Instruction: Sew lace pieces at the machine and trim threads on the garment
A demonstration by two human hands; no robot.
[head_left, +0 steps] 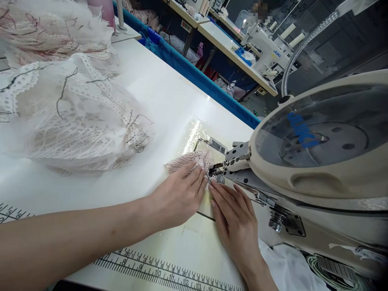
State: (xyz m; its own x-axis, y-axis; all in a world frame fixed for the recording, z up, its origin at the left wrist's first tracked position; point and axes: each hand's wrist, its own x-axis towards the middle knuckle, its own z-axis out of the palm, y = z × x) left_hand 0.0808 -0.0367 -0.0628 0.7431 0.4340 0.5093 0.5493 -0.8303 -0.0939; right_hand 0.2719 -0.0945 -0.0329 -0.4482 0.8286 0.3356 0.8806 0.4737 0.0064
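A small piece of pink lace (pixel 178 162) lies on the plate of a sewing machine (pixel 273 173), its right edge under the presser foot (pixel 213 169). My left hand (pixel 184 194) rests on the lace with its fingers stretched out flat, their tips just left of the foot. Close to the front of the foot, my right hand (pixel 235 218) lies with long, extended fingers, its fingertips at the near edge of the lace. Whether the right fingertips press on the fabric or only on the plate, I cannot tell. The needle point is hidden.
White lace pieces (pixel 79 121) with loose dark threads are heaped at the left, and more pink-and-white lace (pixel 57 32) lies behind. A printed ruler (pixel 157 273) runs along the near table edge. Blue cloth (pixel 194 72) borders the far edge. Another sewing machine (pixel 266 48) stands beyond.
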